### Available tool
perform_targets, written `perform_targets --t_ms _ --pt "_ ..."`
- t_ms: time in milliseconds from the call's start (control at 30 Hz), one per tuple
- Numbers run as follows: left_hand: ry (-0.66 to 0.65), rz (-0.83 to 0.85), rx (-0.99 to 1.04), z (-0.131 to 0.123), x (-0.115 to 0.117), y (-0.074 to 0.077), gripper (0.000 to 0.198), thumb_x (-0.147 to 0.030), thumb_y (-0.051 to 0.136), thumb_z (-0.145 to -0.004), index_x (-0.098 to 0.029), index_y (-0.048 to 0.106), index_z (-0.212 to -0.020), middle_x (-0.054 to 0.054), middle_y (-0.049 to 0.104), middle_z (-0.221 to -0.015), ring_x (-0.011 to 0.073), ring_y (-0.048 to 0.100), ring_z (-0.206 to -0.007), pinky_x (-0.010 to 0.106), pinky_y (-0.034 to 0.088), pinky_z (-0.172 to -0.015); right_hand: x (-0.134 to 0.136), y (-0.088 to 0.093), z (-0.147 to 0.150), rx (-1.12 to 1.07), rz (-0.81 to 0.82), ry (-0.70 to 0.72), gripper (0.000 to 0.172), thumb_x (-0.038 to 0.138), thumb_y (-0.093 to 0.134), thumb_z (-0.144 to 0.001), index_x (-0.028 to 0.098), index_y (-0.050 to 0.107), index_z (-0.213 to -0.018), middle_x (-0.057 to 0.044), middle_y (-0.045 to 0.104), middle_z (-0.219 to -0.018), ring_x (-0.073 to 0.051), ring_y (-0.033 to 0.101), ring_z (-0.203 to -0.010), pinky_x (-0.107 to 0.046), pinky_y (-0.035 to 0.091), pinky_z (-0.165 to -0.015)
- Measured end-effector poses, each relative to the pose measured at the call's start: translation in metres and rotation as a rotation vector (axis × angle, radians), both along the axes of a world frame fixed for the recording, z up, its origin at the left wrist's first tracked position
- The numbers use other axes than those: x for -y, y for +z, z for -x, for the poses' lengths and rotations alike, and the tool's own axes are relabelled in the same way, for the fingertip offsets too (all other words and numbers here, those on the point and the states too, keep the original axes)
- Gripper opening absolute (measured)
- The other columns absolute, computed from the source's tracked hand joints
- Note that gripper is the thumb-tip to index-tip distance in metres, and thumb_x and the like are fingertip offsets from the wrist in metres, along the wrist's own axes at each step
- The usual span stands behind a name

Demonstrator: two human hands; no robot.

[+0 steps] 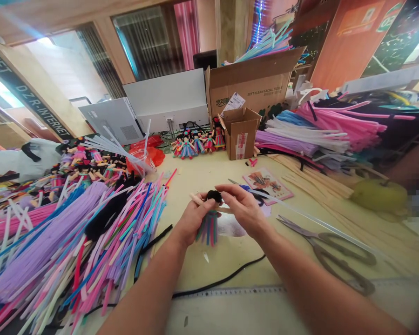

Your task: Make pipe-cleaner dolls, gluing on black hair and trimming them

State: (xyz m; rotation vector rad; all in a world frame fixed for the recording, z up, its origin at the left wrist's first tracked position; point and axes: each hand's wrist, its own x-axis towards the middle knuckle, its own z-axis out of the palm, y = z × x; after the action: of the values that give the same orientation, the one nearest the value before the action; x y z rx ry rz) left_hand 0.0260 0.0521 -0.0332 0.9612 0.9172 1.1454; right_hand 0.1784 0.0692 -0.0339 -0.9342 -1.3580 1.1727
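Note:
A small pipe-cleaner doll [208, 229] with black hair and a striped skirt in green, pink and blue is held up over the middle of the table. My left hand [192, 218] is closed around its body from the left, and a pale arm of the doll pokes out past the thumb. The fingers of my right hand [245, 210] are closed at the doll's black head [214, 196]; what exactly the fingertips pinch is partly hidden. Below my hands a long black pipe cleaner [226, 278] lies curved along a ruler strip.
Large scissors [326, 251] lie on the right, near a green fruit [379, 194]. Heaps of coloured pipe cleaners [125, 228] cover the left side. Finished dolls [195, 143] stand at the back beside a small cardboard box [240, 135]. A picture card [269, 185] lies beyond my right hand.

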Motion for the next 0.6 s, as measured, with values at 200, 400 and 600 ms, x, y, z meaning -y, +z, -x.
perform_targets --t_ms 200,400,600 --pt "0.037 -0.082 -0.139 -0.0013 -0.0012 -0.0031 0.037 -0.035 0.076 -0.075 -0.017 0.057 -0.101 0.002 0.062 -0.091 0.0129 0.060 -0.077 0.030 0.052 -0.074 0.0022 -0.0035 0.0021 0.032 -0.055 0.041 0.024 0.036 0.056 -0.087 0.023 0.069 -0.103 -0.006 0.063 -0.110 -0.020 0.063 -0.098 -0.035 0.057 -0.079" --pt "0.068 -0.182 -0.205 -0.0017 -0.0015 -0.0054 0.034 -0.037 0.074 -0.075 -0.019 0.058 -0.098 0.000 0.060 -0.088 0.0136 0.059 -0.077 0.029 0.051 -0.072 0.0026 -0.0032 0.0034 0.097 -0.120 0.034 0.018 0.029 0.057 -0.086 0.022 0.070 -0.097 -0.006 0.063 -0.104 -0.020 0.062 -0.096 -0.035 0.056 -0.080" --pt "0.116 -0.292 -0.415 0.0010 -0.0013 -0.0038 0.032 -0.038 0.072 -0.077 -0.019 0.058 -0.099 0.001 0.062 -0.088 0.0145 0.058 -0.078 0.026 0.046 -0.071 0.0014 -0.0031 0.0008 0.082 -0.058 0.019 0.028 0.032 0.063 -0.082 0.023 0.067 -0.108 -0.005 0.064 -0.102 -0.021 0.062 -0.095 -0.038 0.056 -0.080"
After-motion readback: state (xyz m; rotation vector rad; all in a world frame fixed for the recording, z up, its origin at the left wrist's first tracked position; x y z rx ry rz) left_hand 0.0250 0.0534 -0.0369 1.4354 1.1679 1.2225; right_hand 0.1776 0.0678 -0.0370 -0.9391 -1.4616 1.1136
